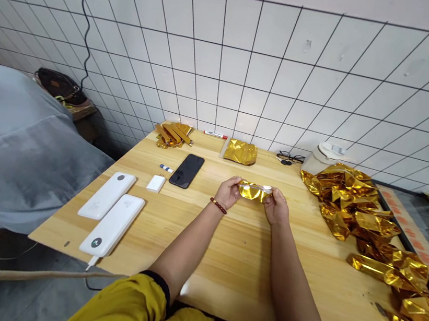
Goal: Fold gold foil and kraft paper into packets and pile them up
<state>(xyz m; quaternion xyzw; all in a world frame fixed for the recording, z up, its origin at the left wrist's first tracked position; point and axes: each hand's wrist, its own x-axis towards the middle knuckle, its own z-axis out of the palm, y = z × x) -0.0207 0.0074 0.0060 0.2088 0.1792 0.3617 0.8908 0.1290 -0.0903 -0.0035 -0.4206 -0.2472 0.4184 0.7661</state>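
A small piece of shiny gold foil point(254, 191) is stretched between my two hands above the middle of the wooden table point(237, 258). My left hand point(229, 192), with a dark red bead bracelet on the wrist, pinches its left end. At the right end, the fingers of my right hand point(276, 206) are closed on the foil. Beyond my hands lies a flat gold foil packet point(241, 152) near the wall. Crumpled gold foil point(347, 199) is heaped along the table's right side.
Left of my hands lie a black phone point(187, 170), a white charger plug point(156, 183) and two white power banks point(113, 225). Folded gold strips point(174, 134), a red-and-white marker point(215, 135), glasses point(291, 157) and a white container point(323, 158) stand along the tiled wall.
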